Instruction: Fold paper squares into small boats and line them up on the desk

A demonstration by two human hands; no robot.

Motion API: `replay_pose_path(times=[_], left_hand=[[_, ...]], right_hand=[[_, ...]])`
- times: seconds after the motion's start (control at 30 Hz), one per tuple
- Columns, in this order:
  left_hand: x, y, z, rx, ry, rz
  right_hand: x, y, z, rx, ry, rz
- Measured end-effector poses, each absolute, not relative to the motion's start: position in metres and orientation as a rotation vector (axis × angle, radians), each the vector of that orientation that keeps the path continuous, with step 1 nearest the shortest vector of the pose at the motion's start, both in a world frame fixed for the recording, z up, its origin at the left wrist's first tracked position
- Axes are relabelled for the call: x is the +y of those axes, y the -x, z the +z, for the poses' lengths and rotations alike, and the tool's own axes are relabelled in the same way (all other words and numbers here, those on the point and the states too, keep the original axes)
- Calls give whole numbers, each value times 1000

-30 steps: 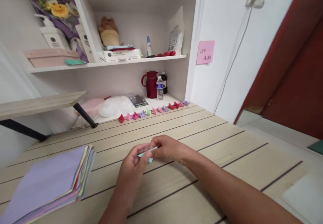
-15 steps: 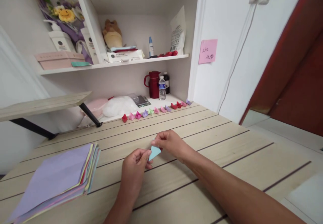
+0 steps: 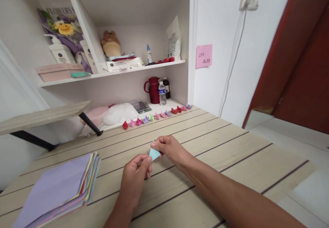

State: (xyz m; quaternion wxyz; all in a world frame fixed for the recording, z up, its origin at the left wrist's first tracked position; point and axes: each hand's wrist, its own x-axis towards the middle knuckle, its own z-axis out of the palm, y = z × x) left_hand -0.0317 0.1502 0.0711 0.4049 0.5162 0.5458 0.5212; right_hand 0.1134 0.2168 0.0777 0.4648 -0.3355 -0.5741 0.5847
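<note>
Paper [image 3: 154,154] pinched: left hand [image 3: 136,171] (also right hand [image 3: 169,148])

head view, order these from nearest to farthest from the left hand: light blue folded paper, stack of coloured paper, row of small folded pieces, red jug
1. light blue folded paper: at the left hand's fingertips, just to its right.
2. stack of coloured paper: on the table, off to the left.
3. row of small folded pieces: along the table's far edge.
4. red jug: behind that row, on the low shelf.

Left hand [image 3: 136,173] and right hand [image 3: 169,149] meet, fingertips apparently pinched together.
</note>
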Motion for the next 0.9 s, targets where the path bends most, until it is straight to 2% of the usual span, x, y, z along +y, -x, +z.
replay_pose_path(times=[0.5, 0.9], left_hand=[[154, 34, 57, 1516, -1121, 1639], [152, 27, 63, 1436, -1116, 1677]], right_hand=[[212, -94, 61, -1105, 664, 1830], [215, -90, 59, -1040, 611, 1867]])
